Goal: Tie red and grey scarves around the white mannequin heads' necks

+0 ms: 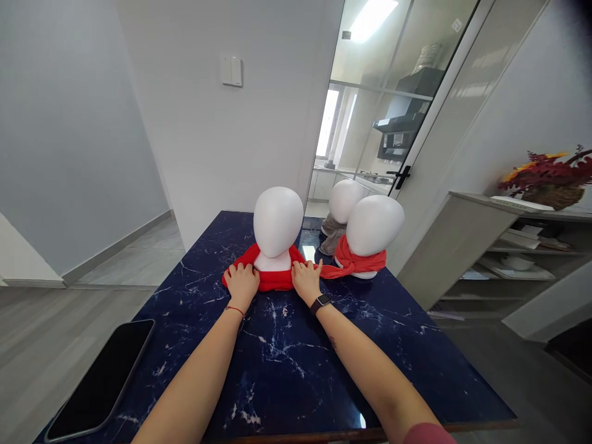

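A white mannequin head (277,222) stands upright on the table, with a bright red scarf (276,281) lying around its neck and base. My left hand (242,285) is closed over the scarf's left side, its fingers curled on the cloth. On the scarf's right side, my right hand (306,282) grips the cloth too, with the thumb sticking out. The scarf's front band runs between both hands. Just right of my right hand, a second white mannequin head (374,225) wears a coral-red scarf (365,261) knotted at the front.
A third white head (345,200) with a grey scarf (332,231) stands behind. A phone (104,376) lies at the left edge of the blue marbled table (277,370). A glass door (370,111) is beyond the table, and a shelf unit (522,246) stands at the right.
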A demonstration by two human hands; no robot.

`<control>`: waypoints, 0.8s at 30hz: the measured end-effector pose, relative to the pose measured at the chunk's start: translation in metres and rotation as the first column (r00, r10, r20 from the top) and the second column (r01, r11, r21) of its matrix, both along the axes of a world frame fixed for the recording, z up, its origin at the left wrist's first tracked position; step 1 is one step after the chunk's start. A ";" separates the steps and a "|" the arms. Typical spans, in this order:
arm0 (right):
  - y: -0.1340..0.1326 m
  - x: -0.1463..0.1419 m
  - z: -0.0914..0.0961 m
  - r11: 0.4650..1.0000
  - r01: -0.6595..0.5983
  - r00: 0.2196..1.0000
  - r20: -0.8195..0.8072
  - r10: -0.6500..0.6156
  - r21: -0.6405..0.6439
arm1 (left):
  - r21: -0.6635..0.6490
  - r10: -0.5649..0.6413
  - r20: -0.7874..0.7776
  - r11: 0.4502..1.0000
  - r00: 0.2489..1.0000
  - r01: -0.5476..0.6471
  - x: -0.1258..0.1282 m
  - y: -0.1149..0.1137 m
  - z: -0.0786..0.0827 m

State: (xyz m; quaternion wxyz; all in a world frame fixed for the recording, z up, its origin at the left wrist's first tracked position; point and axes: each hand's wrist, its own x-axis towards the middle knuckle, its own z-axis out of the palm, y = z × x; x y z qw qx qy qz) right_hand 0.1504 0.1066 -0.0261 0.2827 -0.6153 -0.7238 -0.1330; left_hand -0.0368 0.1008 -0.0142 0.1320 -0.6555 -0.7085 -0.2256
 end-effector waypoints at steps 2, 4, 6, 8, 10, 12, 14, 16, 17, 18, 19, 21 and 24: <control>-0.001 -0.001 0.000 0.999 0.029 1.000 0.009 -0.029 -0.035 | 0.004 0.012 0.010 1.000 1.000 -0.012 0.000 0.000 0.000; -0.002 -0.003 -0.001 0.997 0.065 0.997 0.055 -0.062 -0.048 | 0.002 -0.023 0.009 1.000 1.000 0.023 0.002 0.000 0.000; -0.004 -0.005 -0.001 0.995 0.092 0.991 0.101 -0.087 -0.046 | -0.001 -0.123 -0.005 0.992 0.992 0.123 0.005 0.001 -0.001; -0.006 -0.006 -0.001 0.995 0.093 0.988 0.124 -0.087 -0.039 | -0.011 -0.232 -0.017 0.973 0.973 0.232 0.008 0.001 -0.002; -0.007 -0.006 0.001 0.999 0.024 0.990 0.138 -0.020 -0.029 | -0.030 -0.286 -0.011 0.958 0.958 0.286 0.011 0.002 -0.003; -0.006 -0.006 0.003 0.990 -0.140 0.975 0.170 0.144 -0.035 | -0.058 -0.300 0.004 0.952 0.954 0.300 0.013 0.002 -0.003; -0.005 -0.006 0.005 0.944 -0.320 0.921 0.209 0.329 -0.076 | -0.085 -0.316 0.013 0.945 0.949 0.316 0.013 0.001 -0.002; -0.005 -0.006 0.007 0.902 -0.415 0.873 0.227 0.432 -0.122 | -0.105 -0.319 0.015 0.942 0.948 0.319 0.014 0.000 0.000; -0.005 -0.006 0.007 0.894 -0.427 0.864 0.229 0.448 -0.137 | -0.111 -0.303 0.018 0.947 0.953 0.303 0.014 -0.001 0.000; -0.006 -0.007 0.007 0.894 -0.424 0.864 0.230 0.447 -0.145 | -0.115 -0.273 0.022 0.955 0.962 0.274 0.014 -0.001 0.001; -0.006 -0.007 0.008 0.899 -0.411 0.870 0.231 0.436 -0.150 | -0.118 -0.237 0.026 0.964 0.971 0.239 0.015 -0.002 0.002; -0.008 -0.008 0.008 0.917 -0.366 0.889 0.233 0.394 -0.155 | -0.121 -0.173 0.033 0.977 0.984 0.176 0.016 -0.003 0.002; -0.008 -0.011 0.007 0.956 -0.238 0.937 0.220 0.273 -0.171 | -0.112 -0.127 0.036 0.985 0.991 0.131 0.017 -0.002 0.002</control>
